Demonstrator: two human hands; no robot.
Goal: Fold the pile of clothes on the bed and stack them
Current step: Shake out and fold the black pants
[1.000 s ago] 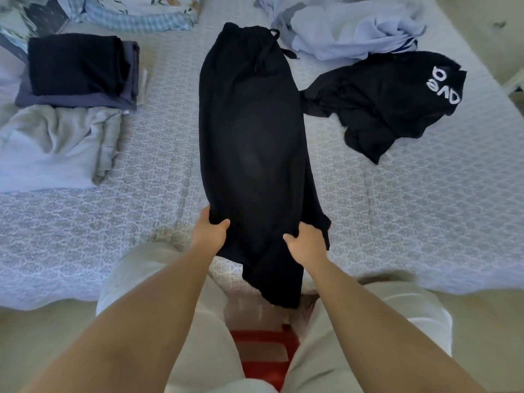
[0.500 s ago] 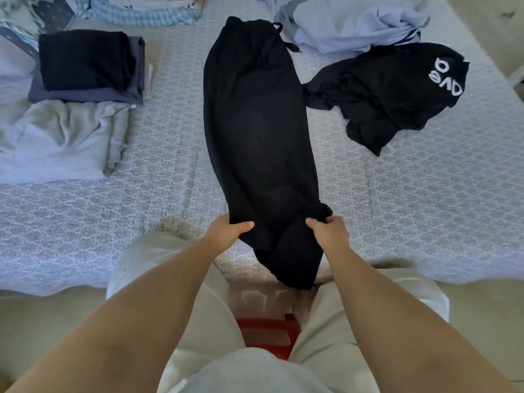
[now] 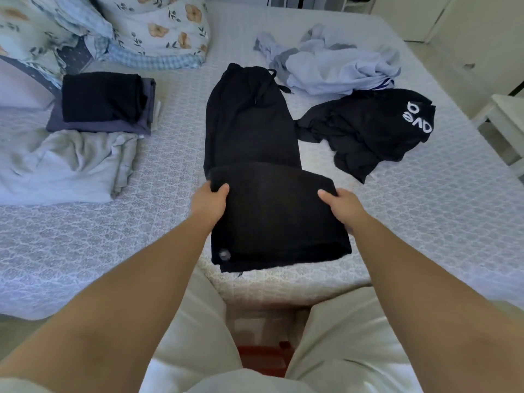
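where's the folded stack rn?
Head view, upper left: the folded stack sits on the bed, just below the floral pillows and right above the crumpled grey garment, left of the black pants.

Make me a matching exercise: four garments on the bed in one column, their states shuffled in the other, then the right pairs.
Things:
1. black pants
2. black shirt
3. light blue garment
4. navy garment

States:
A. folded, on top of a stack
B. crumpled, with white letters
C. held by both hands, half folded
D. crumpled at the far side

Pairs: 1-C, 2-B, 3-D, 4-A
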